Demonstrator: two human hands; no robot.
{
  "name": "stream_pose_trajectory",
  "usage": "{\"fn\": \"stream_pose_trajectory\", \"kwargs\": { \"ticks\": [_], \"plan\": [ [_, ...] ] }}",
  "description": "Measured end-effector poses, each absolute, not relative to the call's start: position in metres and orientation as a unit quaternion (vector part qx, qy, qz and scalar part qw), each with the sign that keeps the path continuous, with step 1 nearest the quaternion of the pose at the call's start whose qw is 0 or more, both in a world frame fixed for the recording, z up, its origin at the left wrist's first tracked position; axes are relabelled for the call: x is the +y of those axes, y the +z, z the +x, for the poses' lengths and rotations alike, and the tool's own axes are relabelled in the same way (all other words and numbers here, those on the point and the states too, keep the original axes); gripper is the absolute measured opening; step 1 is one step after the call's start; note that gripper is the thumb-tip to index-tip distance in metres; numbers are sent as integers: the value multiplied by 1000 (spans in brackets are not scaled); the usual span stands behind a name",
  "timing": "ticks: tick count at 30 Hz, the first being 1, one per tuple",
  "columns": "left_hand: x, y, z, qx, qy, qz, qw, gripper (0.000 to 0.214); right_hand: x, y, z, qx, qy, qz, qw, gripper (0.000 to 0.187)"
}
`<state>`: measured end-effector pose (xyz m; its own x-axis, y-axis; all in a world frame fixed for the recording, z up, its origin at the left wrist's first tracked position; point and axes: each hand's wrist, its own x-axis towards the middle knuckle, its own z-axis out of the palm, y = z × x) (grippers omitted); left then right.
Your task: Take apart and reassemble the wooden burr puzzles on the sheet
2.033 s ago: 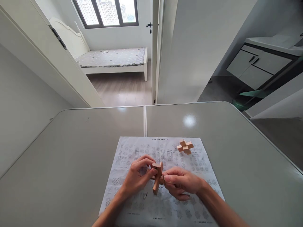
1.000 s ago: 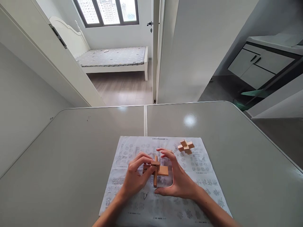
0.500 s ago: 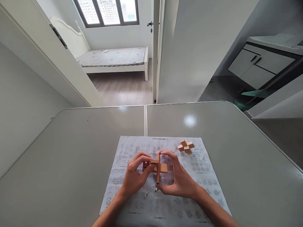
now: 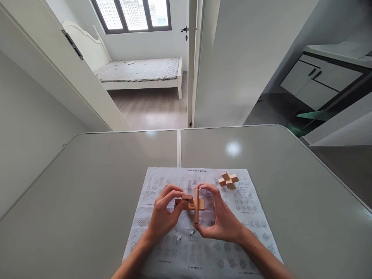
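My left hand (image 4: 163, 211) pinches a small brown wooden puzzle piece (image 4: 187, 198) between thumb and fingers. A long wooden puzzle piece (image 4: 197, 206) is held by its two ends between the thumb and fingertips of my right hand (image 4: 222, 219). Behind that long piece lies a flat wooden piece (image 4: 201, 204), crossing it. Whether these pieces interlock or only overlap in view, I cannot tell. Both hands are over a printed sheet (image 4: 162, 248) covered with small line diagrams.
An assembled light-wood burr puzzle (image 4: 228, 180) stands at the sheet's upper right. Small torn scraps (image 4: 178, 240) lie on the paper below my hands. The grey table (image 4: 87, 193) has a seam (image 4: 179, 149); a bed (image 4: 142, 71) shows through the doorway beyond.
The long piece in my right hand has shifted slightly right and turned, showing more of its face. The small piece in my left hand has tilted. The assembled puzzle stays put.
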<state>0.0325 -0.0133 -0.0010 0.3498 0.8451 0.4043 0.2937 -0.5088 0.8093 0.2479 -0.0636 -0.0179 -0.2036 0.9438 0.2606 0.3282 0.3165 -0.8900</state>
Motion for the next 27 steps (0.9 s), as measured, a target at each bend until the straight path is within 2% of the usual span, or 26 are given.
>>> {"fn": "stream_pose_trajectory", "kwargs": {
  "ticks": [6, 19, 27],
  "plan": [
    [-10, 0, 29, 398, 454, 739, 300, 10, -62, -24, 252, -672, 368, -469, 439, 92],
    [-3, -7, 15, 473, 509, 699, 167, 7, -60, -23, 248, -681, 330, -501, 420, 83],
    [-2, -10, 19, 497, 458, 723, 139, 7, -61, -21, 244, -719, 285, -503, 386, 85]
  ]
}}
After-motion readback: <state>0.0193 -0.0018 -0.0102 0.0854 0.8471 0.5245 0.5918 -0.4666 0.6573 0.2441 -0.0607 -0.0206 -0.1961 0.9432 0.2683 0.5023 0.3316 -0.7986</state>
